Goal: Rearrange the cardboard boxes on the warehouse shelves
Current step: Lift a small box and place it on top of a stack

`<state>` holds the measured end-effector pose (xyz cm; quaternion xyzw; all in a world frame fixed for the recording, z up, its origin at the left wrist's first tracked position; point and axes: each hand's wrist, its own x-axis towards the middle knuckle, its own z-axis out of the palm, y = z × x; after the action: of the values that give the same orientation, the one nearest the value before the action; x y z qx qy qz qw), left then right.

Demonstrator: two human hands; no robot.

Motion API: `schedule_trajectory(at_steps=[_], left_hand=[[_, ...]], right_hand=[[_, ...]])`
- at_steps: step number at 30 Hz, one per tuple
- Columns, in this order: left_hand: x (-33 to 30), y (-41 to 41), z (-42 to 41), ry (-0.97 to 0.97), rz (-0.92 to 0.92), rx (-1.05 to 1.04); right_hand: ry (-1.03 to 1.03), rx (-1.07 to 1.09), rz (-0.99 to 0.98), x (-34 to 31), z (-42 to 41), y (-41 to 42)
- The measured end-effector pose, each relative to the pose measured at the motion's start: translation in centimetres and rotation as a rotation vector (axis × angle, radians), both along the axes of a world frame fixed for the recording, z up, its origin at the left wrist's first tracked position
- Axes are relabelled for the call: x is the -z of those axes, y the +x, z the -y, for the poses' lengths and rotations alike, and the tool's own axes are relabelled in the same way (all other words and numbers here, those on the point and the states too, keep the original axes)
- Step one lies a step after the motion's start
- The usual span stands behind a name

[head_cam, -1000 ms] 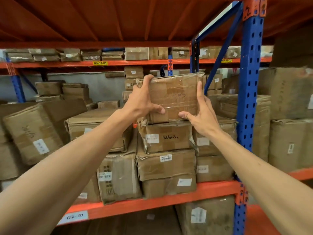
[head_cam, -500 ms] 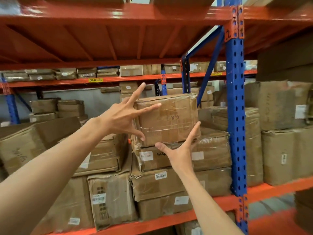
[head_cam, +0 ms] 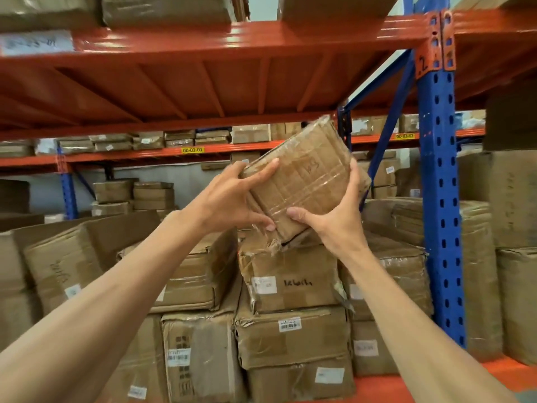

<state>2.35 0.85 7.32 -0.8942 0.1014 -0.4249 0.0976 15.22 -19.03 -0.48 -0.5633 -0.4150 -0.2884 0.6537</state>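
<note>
A small taped cardboard box [head_cam: 308, 175] is tilted, its right side raised, just above the stack in the middle of the shelf. My left hand [head_cam: 232, 199] grips its left edge, fingers over the front face. On the lower right corner sits my right hand [head_cam: 340, 219], thumb on the front and fingers up the right side. Under it sits a torn box with black handwriting [head_cam: 290, 280], then two more boxes [head_cam: 293, 335] down to the orange shelf beam [head_cam: 377, 388].
An orange shelf deck [head_cam: 203, 80] hangs close above the held box. A blue upright [head_cam: 438, 199] stands to the right, with big boxes [head_cam: 511, 199] beyond it. More boxes [head_cam: 189, 271] crowd the left of the shelf; racks with boxes [head_cam: 151, 141] fill the background.
Both hands were spread open near the box half a second ago; now they grip it. The box has lifted off the stack and tilted. The camera has tilted further up.
</note>
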Motion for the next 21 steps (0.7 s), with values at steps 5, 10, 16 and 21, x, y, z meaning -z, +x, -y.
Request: schedule_trajectory(at_steps=[5,10,16,21], left_hand=[[4.9,1.6,-0.5,-0.455,0.24,0.177],[13.8,6.9,2.7,-0.879,0.314,0.223],[15.2,9.0,2.5,-0.804,0.258,0.122],[11.7,6.7,-0.2,-0.531,0.122,0.013]], right_hand=[[-0.442,0.149,0.257,-8.3,1.5,0.7],[-0.943,0.224,0.38,-9.3,0.3,3.2],[-0.931,0.163,0.386,-8.1,-0.2,6.8],[-0.658,0.083,0.225,-1.7,0.0,5.9]])
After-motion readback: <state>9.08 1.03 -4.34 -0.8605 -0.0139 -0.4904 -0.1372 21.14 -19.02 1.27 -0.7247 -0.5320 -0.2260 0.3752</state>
